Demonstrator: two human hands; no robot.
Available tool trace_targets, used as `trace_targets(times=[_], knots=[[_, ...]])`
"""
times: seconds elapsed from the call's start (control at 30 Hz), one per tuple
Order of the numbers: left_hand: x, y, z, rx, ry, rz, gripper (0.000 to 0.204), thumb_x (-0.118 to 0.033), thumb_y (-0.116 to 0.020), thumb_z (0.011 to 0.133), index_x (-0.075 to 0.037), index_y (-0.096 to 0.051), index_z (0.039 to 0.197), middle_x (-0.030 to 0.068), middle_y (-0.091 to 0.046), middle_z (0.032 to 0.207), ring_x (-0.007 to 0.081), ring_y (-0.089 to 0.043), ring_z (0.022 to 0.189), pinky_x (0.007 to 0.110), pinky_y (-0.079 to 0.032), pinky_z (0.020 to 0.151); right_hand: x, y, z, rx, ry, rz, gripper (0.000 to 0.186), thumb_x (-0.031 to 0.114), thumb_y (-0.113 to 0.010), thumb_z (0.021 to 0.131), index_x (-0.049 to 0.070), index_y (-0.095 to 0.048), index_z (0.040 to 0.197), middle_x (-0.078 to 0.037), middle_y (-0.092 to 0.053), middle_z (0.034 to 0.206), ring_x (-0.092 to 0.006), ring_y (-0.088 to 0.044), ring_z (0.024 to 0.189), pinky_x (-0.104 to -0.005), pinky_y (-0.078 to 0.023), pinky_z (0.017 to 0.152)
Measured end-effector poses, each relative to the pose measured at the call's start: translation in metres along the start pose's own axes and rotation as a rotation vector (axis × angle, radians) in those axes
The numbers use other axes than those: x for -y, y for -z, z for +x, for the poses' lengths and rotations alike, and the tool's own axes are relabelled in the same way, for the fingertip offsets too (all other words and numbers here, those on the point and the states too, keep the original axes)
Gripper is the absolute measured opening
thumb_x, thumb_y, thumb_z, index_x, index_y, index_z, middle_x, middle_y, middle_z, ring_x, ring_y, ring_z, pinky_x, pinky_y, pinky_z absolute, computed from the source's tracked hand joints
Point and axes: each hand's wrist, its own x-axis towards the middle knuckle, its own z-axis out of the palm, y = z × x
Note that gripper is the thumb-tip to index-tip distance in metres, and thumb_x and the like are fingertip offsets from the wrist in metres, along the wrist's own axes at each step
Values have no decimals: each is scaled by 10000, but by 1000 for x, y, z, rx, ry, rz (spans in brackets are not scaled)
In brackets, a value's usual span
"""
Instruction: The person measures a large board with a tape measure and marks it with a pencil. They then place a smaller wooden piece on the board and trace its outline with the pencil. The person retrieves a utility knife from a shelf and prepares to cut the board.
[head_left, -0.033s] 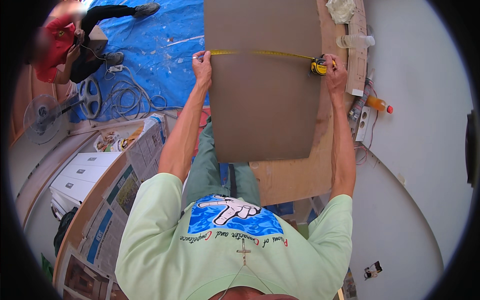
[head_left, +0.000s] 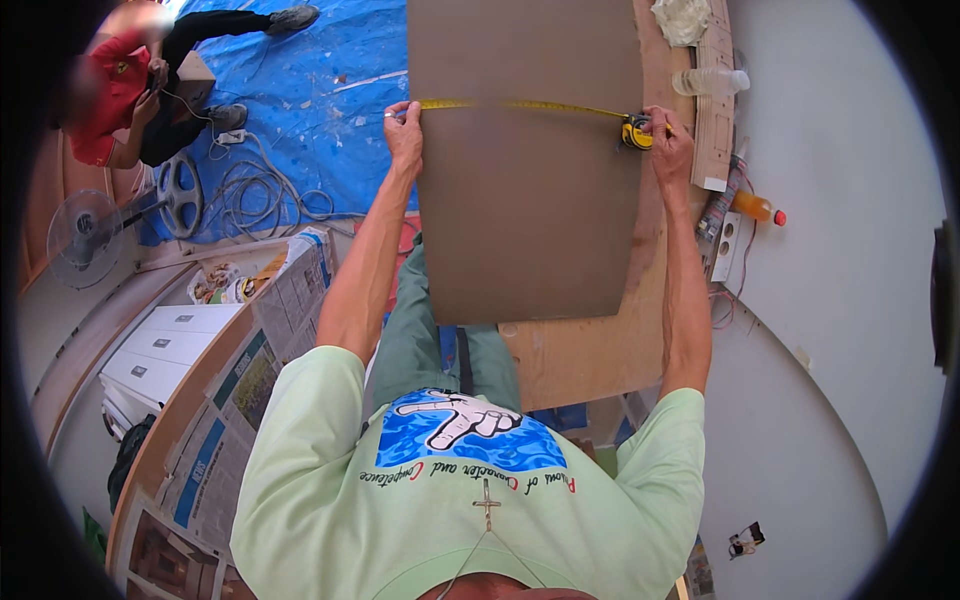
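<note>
The brown sheet (head_left: 530, 230) lay at 12 o'clock, blue tarp (head_left: 350, 50) showing past its left edge, a plywood strip (head_left: 652, 225) along its right. Arms outstretched, the left hand (head_left: 404, 135) at 11 pinched the yellow tape measure's (head_left: 636, 133) end; near 2, the right hand's (head_left: 671, 148) curled fingers gripped its case.

The brown panel (head_left: 530, 220) is cut off by the upper edge, and it hides a good part of the plywood sheet (head_left: 590, 362) beneath. On the yellow measuring tape (head_left: 540, 105) the marks are too small to read, and a short middle stretch is blurred, as is the head of the person in red (head_left: 115, 105).
</note>
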Motion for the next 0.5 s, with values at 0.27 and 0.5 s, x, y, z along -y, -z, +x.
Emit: trace_targets(times=[0.27, 0.5], knots=[[-7, -3, 3, 28, -47, 2, 267, -208, -649, 975, -44, -525, 1146, 67, -649, 902, 120, -595, 797, 271, -496, 668, -5, -28, 9, 189, -110, 442, 113, 153, -603, 950, 42, -608, 933, 6, -577, 713, -70, -533, 680, -249, -452, 647], [-5, -6, 2, 32, -24, -21, 286, -208, -648, 976, -40, -512, 1164, 70, -651, 921, 122, -596, 812, 273, -500, 684, -20, -30, 6, 154, -94, 206, 115, 146, -646, 921, 45, -592, 911, -8, -614, 749, -81, -576, 706, -245, -472, 650]])
